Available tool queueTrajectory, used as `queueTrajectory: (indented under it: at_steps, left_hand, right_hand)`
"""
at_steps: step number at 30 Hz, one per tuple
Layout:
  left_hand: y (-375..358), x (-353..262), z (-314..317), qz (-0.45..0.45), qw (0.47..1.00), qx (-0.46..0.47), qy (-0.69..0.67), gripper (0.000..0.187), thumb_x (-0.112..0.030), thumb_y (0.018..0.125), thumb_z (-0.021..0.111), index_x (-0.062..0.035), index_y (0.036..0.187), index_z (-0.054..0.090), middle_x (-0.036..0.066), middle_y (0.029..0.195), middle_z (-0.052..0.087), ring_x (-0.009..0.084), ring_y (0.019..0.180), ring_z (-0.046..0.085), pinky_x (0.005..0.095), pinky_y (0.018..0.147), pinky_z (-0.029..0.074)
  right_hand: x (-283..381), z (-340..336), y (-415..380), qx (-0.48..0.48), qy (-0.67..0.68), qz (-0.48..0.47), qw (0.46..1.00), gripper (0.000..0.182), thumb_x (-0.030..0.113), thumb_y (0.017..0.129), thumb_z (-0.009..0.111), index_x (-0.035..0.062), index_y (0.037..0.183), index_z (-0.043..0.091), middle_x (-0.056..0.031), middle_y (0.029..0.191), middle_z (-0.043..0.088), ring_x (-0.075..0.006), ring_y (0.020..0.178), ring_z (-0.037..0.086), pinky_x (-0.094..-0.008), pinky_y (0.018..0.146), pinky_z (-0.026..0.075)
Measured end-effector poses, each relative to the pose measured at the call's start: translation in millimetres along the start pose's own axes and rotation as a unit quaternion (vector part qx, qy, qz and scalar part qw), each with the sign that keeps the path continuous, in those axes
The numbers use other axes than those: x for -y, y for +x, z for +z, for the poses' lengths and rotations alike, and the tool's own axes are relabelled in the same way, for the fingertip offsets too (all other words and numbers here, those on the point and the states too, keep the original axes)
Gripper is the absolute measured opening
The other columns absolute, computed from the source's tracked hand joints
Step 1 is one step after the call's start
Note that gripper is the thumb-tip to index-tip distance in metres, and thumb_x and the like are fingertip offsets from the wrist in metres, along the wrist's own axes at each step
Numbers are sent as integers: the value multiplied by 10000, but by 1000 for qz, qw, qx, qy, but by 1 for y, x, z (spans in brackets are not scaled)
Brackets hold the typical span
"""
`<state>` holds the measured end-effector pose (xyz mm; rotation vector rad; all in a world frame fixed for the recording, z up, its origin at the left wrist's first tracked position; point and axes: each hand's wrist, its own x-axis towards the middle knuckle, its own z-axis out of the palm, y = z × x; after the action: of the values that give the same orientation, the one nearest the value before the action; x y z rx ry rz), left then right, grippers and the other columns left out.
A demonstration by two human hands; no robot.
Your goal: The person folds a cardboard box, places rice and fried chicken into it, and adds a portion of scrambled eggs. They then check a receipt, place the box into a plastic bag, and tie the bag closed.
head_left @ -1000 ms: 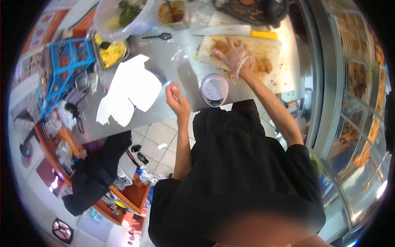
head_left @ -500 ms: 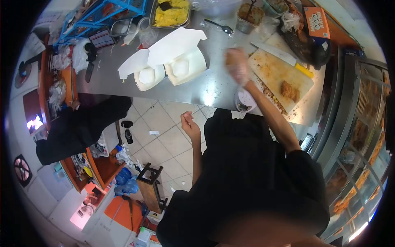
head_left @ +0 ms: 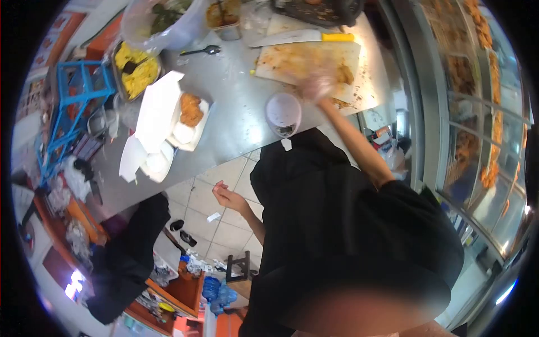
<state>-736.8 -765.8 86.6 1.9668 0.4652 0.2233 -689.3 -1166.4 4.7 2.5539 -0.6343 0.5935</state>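
My right hand [head_left: 317, 88], in a clear plastic glove, is smeared by motion over the near edge of the cutting board [head_left: 281, 63]. Just beyond its fingers a browned piece of fried chicken [head_left: 344, 74] lies on the board. My left hand [head_left: 229, 197] hangs bare above the floor in front of the counter, its fingers loosely apart and holding nothing. Two white takeaway boxes [head_left: 160, 109] stand with lids up on the steel counter. One contains fried chicken [head_left: 191, 109] beside a rounded white mound [head_left: 184, 133]; in the other is a similar mound [head_left: 156, 163].
A round kitchen scale [head_left: 283, 112] sits near the counter's front edge. Behind the board lies a yellow-handled knife [head_left: 303, 37]. A tray of yellow food [head_left: 135, 70], a black spoon [head_left: 201, 51] and a large clear bowl [head_left: 160, 25] are farther back. Another person in black [head_left: 126, 253] stands at left.
The view has turned, shifting the counter leftward. My right hand has moved from over the counter to the board. Fried chicken now lies in one box. My left hand's fingers have loosened.
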Motion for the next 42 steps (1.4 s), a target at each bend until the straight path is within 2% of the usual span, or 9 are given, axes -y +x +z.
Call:
queueTrajectory:
  at_steps: [2, 3, 4, 17, 22, 24, 34, 38, 42]
  left_hand:
    - [3, -1, -1, 76, 996, 29, 36, 334, -223, 1011, 384, 15, 874, 574, 43, 755, 494, 163, 715, 465, 306, 665, 390]
    - [5, -8, 0, 62, 997, 27, 31, 325, -213, 1012, 382, 6, 875, 579, 34, 747, 489, 147, 707, 454, 296, 657, 383]
    - [8, -14, 2, 69, 997, -6, 38, 325, -213, 1012, 382, 6, 875, 579, 34, 747, 489, 147, 707, 454, 296, 657, 383]
    - [104, -24, -59, 39, 998, -47, -16, 373, -279, 1025, 383, -6, 856, 573, 1, 703, 440, 106, 693, 413, 261, 641, 350]
    - [221, 16, -92, 33, 998, -42, -22, 295, -246, 1015, 424, -24, 875, 558, 1, 730, 468, 103, 704, 427, 257, 642, 375]
    - [271, 34, -100, 17, 1000, -2, 13, 285, -270, 992, 477, 0, 964, 562, 45, 779, 549, 141, 764, 508, 300, 705, 432]
    - [347, 57, -102, 42, 962, 265, 42, 351, -201, 854, 670, -6, 1082, 489, 133, 813, 583, 259, 747, 588, 370, 682, 479]
    - [348, 49, -95, 27, 950, 311, 28, 383, -217, 870, 645, 9, 1116, 459, 180, 772, 625, 321, 707, 625, 412, 655, 483]
    - [346, 24, -98, 26, 943, 317, 99, 386, -186, 887, 606, 23, 1164, 436, 226, 814, 634, 377, 748, 637, 449, 660, 483]
  right_hand:
    - [-69, -15, 15, -33, 23, 102, 994, 898, 664, 836, 512, 161, 1507, 189, -98, 782, 593, -236, 753, 572, -557, 859, 440]
    - [-82, 45, -27, 291, 58, 188, 936, 994, 720, 713, 617, 214, 1490, 259, -197, 1153, 540, -357, 1105, 497, -663, 992, 248]
    - [-74, 10, -15, 178, -51, 213, 959, 982, 692, 666, 674, 221, 1457, 331, -210, 1226, 510, -354, 1154, 480, -671, 938, 313]
    - [35, -40, 0, 103, 485, 269, 826, 273, 211, 707, 753, 67, 867, 585, -142, 823, 546, -316, 772, 568, -395, 688, 471]
    - [258, -185, 40, -21, 728, -77, 680, 244, 49, 615, 733, 104, 786, 567, -107, 779, 557, -292, 715, 577, -368, 632, 476]
    - [313, -262, 86, 165, 703, -210, 659, 240, 75, 618, 727, 104, 823, 605, -110, 921, 604, -323, 885, 597, -442, 801, 461]
    - [407, -269, 97, 273, 417, -370, 784, 410, 183, 720, 704, 117, 1111, 599, -154, 1308, 522, -307, 1307, 402, -534, 1062, 268]
    - [344, -226, 50, 436, 550, 50, 711, 404, 165, 760, 749, 41, 1108, 583, -161, 1229, 559, -348, 1173, 518, -493, 972, 398]
    - [270, -159, 104, 7, 206, 137, 969, 305, 287, 901, 628, 26, 1060, 620, -163, 1098, 628, -297, 1016, 593, -389, 828, 497]
